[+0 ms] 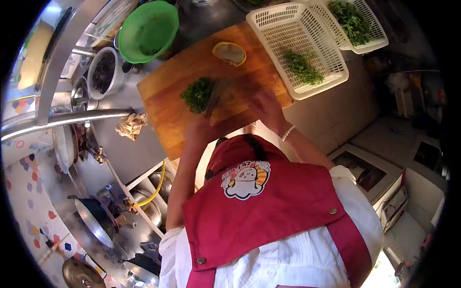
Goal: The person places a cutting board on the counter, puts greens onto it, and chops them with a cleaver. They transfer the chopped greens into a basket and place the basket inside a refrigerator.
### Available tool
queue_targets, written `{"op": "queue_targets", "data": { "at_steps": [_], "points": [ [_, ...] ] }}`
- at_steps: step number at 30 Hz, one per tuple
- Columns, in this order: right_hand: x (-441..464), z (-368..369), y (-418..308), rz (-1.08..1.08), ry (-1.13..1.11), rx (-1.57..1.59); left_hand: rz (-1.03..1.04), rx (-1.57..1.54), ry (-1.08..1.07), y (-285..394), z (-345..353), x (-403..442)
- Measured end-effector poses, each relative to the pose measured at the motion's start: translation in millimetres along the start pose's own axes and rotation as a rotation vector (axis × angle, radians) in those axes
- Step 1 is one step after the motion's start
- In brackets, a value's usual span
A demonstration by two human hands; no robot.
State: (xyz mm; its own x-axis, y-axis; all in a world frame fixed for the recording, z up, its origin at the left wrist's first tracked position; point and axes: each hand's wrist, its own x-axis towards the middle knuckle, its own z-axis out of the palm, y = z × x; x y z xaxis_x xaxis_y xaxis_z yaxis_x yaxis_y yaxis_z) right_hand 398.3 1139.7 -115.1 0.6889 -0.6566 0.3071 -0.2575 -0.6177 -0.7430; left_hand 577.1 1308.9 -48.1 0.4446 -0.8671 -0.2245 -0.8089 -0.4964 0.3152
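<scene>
head: greens (198, 95) beyond left hand (200, 128)

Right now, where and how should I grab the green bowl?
Probably by the right rim of the green bowl, coming from the right: its wide lip looks free there, while the white tub sits close at its lower left.

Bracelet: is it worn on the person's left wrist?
No: the bracelet circles the wrist of the right hand, which is over the cutting board.
</scene>
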Motion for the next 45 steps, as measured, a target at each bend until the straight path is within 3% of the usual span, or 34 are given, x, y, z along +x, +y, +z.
{"op": "queue_targets", "data": {
  "at_steps": [5, 8, 11, 14, 17, 20, 23, 27, 30, 33, 36, 39, 42, 45],
  "points": [
    [-10.0, -10.2, -1.9, -0.045, -0.032, -0.036, -0.064, -0.008, 0.073, -27.8, 7.5, 0.0],
    [-16.8, 9.8, 17.6, 0.256, 0.008, 0.227, -0.080, -0.131, 0.153, -21.0, -0.4, -2.6],
    [12.8, -13.1, -12.9, 0.669, -0.007, 0.549, -0.140, -0.192, 0.151, -14.0, -4.8, -5.1],
    [29.2, -11.4, 6.5, 0.780, 0.127, 1.334, -0.153, -0.190, 0.181, -10.7, -10.5, -6.4],
    [38.1, -20.6, 3.4, 0.793, 0.087, 1.257, -0.139, -0.191, 0.170, -3.9, -18.2, -4.4],
    [17.4, -26.1, -0.4, 0.535, -0.186, 0.221, -0.140, -0.228, 0.125, -6.9, -17.2, -8.0],
    [-13.5, -22.2, -1.2, 0.279, -0.235, -0.132, -0.158, -0.244, 0.097, -10.5, -9.2, -13.8],
    [-8.7, 1.2, -2.4, 0.224, -0.318, -0.117, -0.158, -0.268, 0.134, -9.3, -7.2, -14.1],
    [12.7, 31.6, -16.9, 0.177, -0.212, 0.100, -0.141, -0.294, 0.187, -12.7, -9.0, -9.8],
    [33.2, 49.9, -31.6, 0.156, -0.166, 0.107, -0.152, -0.328, 0.196, -9.0, -20.3, -8.2],
    [32.6, 39.5, -37.6, 0.417, -0.144, 0.533, -0.132, -0.366, 0.221, -11.6, -22.3, -8.1],
    [40.9, 13.6, -28.8, 0.308, -0.152, 0.224, -0.155, -0.409, 0.225, -7.7, -24.4, -8.0],
    [72.4, -4.4, -51.1, 0.578, -0.439, -0.006, -0.181, -0.441, 0.220, -11.0, -21.1, -5.2],
    [98.3, 36.9, 0.5, 0.061, -0.192, -0.158, -0.181, -0.482, 0.261, -18.0, -17.8, -3.8]
  ]
}}
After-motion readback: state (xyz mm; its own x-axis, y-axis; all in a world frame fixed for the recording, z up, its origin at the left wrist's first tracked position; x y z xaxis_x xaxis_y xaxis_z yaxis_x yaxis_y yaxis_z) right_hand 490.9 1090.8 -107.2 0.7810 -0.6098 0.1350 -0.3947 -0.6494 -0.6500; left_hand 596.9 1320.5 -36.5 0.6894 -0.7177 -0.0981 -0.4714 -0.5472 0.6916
